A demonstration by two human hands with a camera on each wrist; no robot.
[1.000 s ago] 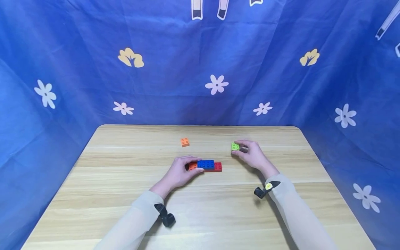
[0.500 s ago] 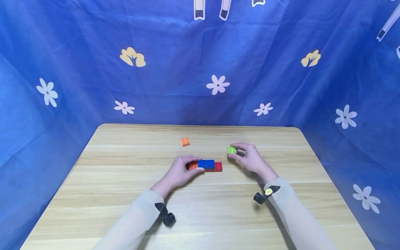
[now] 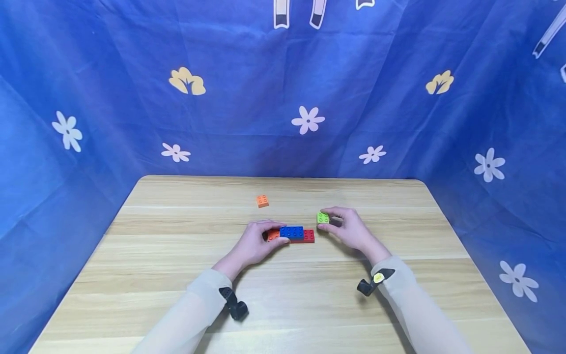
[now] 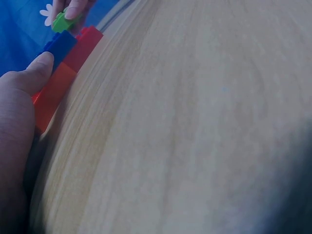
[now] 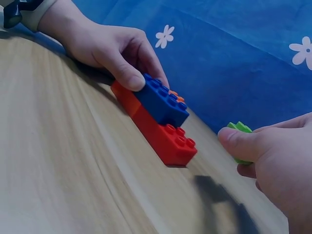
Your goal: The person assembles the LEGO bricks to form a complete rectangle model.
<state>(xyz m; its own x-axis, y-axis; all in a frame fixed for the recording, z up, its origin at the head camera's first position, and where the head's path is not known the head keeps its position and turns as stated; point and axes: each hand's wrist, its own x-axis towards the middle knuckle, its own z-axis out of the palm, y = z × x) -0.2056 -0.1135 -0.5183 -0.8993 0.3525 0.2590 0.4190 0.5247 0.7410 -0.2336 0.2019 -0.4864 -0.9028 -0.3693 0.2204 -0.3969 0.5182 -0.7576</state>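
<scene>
My left hand [image 3: 254, 242] pinches the blue brick [image 3: 292, 232] between thumb and fingers, near its left end. That brick sits across the top of an orange brick [image 4: 52, 95] on the left and a red brick [image 5: 168, 146] on the right, whose studs show at the right end. Between the thumb and fingers of my right hand [image 3: 349, 230] is a small lime-green brick [image 3: 323, 218], held slightly behind and right of the red brick and apart from it. Part of the green brick is covered by the thumb in the right wrist view.
A loose small orange brick [image 3: 262, 201] lies on the wooden table [image 3: 185, 211] toward the back, left of the green brick. Blue patterned cloth [image 3: 247, 108] stands behind the table and along both sides.
My right hand has carried the green brick leftward and nearer to me, closer to the red brick. The left hand and the stacked bricks stay where they were.
</scene>
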